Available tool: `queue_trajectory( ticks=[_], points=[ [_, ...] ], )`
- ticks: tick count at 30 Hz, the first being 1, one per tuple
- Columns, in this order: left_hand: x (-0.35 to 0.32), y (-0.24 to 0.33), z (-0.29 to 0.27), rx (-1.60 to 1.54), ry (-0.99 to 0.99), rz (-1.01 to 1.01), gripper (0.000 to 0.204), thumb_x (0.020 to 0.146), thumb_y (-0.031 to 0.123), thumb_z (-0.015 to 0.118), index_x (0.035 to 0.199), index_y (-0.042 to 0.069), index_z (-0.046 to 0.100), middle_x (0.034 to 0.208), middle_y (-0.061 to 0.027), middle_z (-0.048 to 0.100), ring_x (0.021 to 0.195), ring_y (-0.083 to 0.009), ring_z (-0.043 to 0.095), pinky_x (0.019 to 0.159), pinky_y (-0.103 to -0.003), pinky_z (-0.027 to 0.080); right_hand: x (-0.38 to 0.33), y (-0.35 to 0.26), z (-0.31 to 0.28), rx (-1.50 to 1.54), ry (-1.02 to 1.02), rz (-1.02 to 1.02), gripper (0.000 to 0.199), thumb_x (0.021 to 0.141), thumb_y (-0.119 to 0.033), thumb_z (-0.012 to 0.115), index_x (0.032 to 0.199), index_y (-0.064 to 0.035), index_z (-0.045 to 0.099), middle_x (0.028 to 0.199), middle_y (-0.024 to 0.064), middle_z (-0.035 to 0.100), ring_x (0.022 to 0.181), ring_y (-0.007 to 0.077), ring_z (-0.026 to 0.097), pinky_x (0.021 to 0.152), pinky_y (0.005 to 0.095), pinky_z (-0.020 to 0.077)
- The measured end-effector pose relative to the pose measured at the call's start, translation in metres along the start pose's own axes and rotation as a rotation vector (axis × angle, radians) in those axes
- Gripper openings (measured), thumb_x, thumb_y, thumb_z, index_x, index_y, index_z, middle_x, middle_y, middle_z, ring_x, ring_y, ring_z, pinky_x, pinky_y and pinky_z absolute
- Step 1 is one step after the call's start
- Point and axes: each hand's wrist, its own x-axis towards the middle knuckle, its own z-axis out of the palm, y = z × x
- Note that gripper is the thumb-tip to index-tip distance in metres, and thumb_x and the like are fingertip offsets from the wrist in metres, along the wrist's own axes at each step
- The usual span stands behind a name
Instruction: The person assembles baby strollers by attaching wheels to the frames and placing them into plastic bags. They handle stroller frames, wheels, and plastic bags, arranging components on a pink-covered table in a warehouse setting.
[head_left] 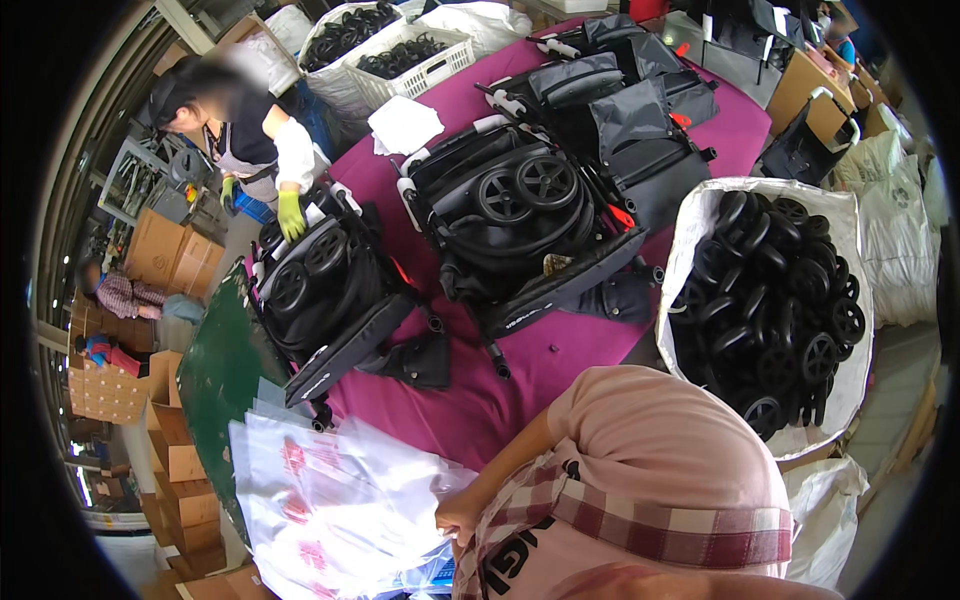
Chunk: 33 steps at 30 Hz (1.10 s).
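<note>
Fingers [445, 521] of the right hand [463, 513] curled in together at the right edge of clear plastic bags [335, 500] with red print; can't tell whether they clamp the film. Left hand out of view, so its fingers can't be told. Bags lie in a loose, overlapping stack at the near left, partly over a green tabletop [222, 350] with worn paint; a bit of blue shows under their near right corner. Right arm bare below a pink short sleeve [625, 405]; checked apron strap [660, 522] across the shirt. Beyond the bags, magenta cloth [440, 420] with folded black strollers on it: left stroller [325, 290] tilted, wheels up; middle stroller [520, 225] also wheels up, red tab at its right; others farther back on the right. White woven sack [853, 225] full of black wheels [770, 300] stands at the right. White folded sheet [404, 125] on the cloth's far left edge; white plastic crate [435, 68] of black parts behind. Far left, co-worker's yellow-green glove [291, 215] rests at the left stroller. Open cardboard boxes [190, 500] stacked left.
</note>
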Motion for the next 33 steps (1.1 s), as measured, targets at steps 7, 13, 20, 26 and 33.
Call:
queue_trajectory(
  ticks=[7, 13, 20, 26, 33],
  points=[
    [-0.006, -0.006, 0.002, -0.159, 0.146, -0.063, 0.047, 0.084, 0.011, 0.057, 0.128, 0.007, 0.042, 0.12, -0.0194, 0.053, 0.1, -0.0282, 0.057, 0.077, -0.039, 0.052, -0.097, -0.002, -0.156, -0.462, 0.901, 0.031, 0.014, 0.072, -0.014, 0.062, 0.067, -0.004, 0.054, 0.065, 0.0144, 0.057, 0.06, 0.0333, 0.058, 0.053, 0.0407, 0.0431],
    [-0.019, -0.072, -0.089, -0.568, 0.675, -0.201, 0.056, 0.085, 0.007, 0.057, 0.137, 0.01, 0.036, 0.125, -0.0192, 0.05, 0.101, -0.0267, 0.056, 0.074, -0.039, 0.053, -0.067, -0.024, -0.167, -1.065, 1.279, 0.459, 0.041, 0.071, -0.03, 0.075, 0.101, -0.0083, 0.058, 0.112, 0.011, 0.057, 0.107, 0.0329, 0.05, 0.085, 0.0471, 0.0416],
    [-0.131, 0.095, -0.139, -0.285, 0.136, 0.494, 0.046, 0.081, -0.004, 0.059, 0.124, 0.005, 0.046, 0.092, -0.0047, 0.055, 0.081, -0.0129, 0.055, 0.065, -0.025, 0.048, 0.137, -0.044, -0.003, -1.122, -0.046, 0.086, 0.069, 0.063, -0.026, 0.077, 0.126, -0.0102, 0.054, 0.112, 0.0136, 0.061, 0.113, 0.0336, 0.052, 0.094, 0.0503, 0.0385],
    [-0.152, -0.06, -0.199, 0.093, 0.236, 0.569, 0.021, 0.077, -0.005, 0.058, 0.087, 0.008, 0.071, 0.09, -0.0119, 0.056, 0.085, -0.0266, 0.056, 0.076, -0.033, 0.045, 0.141, 0.047, -0.08, -1.439, 0.0, 0.641, 0.021, 0.08, -0.016, 0.051, 0.084, -0.0078, 0.07, 0.093, 0.0125, 0.069, 0.09, 0.0306, 0.066, 0.085, 0.0477, 0.0462],
    [-0.151, -0.212, -0.162, -0.436, 0.341, 0.122, 0.05, 0.074, -0.005, 0.057, 0.124, -0.006, 0.05, 0.107, -0.021, 0.059, 0.071, -0.0304, 0.061, 0.067, -0.043, 0.05, 0.228, 0.069, -0.027, -1.31, -0.492, 0.725, 0.035, 0.081, -0.006, 0.048, 0.112, 0.0006, 0.063, 0.11, 0.0234, 0.063, 0.101, 0.0287, 0.064, 0.086, 0.0439, 0.0491]
  ],
)
